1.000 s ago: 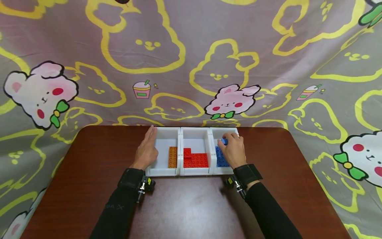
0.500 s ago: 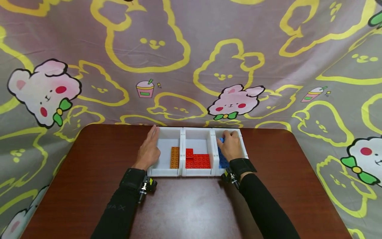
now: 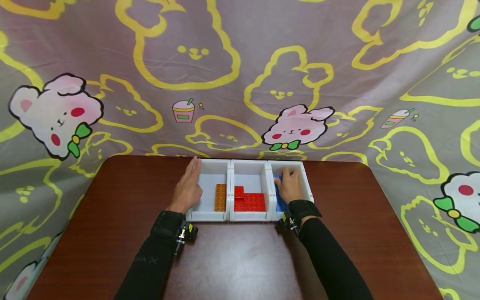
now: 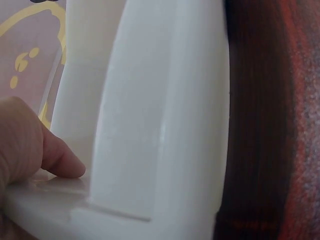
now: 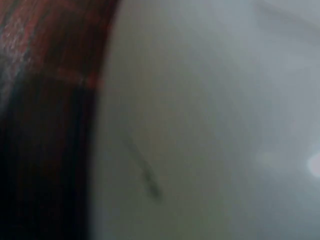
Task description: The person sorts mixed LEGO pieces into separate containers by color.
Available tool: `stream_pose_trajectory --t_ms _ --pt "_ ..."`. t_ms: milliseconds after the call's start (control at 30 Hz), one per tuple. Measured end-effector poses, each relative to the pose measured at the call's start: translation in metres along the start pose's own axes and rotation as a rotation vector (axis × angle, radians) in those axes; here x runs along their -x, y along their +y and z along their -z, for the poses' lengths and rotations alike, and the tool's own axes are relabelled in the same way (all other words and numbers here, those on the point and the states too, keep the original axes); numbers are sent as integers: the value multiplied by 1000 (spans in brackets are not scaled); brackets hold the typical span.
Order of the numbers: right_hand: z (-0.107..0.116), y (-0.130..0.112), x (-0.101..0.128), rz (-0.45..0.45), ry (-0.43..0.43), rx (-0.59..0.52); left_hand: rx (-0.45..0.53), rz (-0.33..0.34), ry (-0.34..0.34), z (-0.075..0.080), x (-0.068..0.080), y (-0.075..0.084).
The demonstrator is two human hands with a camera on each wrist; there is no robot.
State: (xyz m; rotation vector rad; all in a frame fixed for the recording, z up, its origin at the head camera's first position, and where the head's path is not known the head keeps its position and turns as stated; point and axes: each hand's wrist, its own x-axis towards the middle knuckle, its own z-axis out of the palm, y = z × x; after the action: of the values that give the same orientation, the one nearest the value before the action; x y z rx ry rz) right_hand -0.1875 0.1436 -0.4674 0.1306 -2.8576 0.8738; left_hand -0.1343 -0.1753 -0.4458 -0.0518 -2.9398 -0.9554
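Observation:
Three white trays stand side by side in the head view. My left hand (image 3: 185, 191) grips the side wall of the left tray (image 3: 205, 200), its fingers along the outside; in the left wrist view the thumb (image 4: 62, 160) reaches over the rim. Inside the right tray (image 3: 309, 189), my right hand (image 3: 293, 187) has curled fingers pinching a blue building brick (image 3: 277, 178), mostly hidden by the hand. More studded blue bricks (image 3: 280, 204) lie below it, partly covered. The right wrist view is filled by a blurred white tray wall (image 5: 165, 120).
An orange building brick (image 3: 220, 198) lies at the left tray's right side. Red bricks (image 3: 255, 202) fill the near part of the middle tray (image 3: 247, 182), a small red one (image 3: 238, 191) raised at their left. The brown table (image 3: 232, 258) reaches a patterned cloth (image 3: 210, 100) behind.
My right hand has lowered and shifted slightly toward me in the right tray with the blue brick, which is now more hidden. The left hand stays at the left tray's wall.

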Motion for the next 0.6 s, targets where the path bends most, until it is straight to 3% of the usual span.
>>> stream_pose_trajectory --t_ms 233,467,600 --pt "6 7 -3 51 -91 0 8 -20 7 2 -1 1" --pt "13 7 -2 -77 -257 -96 6 -7 4 1 1 1" --pt "15 5 0 -79 -259 -110 10 -20 10 0 1 1"
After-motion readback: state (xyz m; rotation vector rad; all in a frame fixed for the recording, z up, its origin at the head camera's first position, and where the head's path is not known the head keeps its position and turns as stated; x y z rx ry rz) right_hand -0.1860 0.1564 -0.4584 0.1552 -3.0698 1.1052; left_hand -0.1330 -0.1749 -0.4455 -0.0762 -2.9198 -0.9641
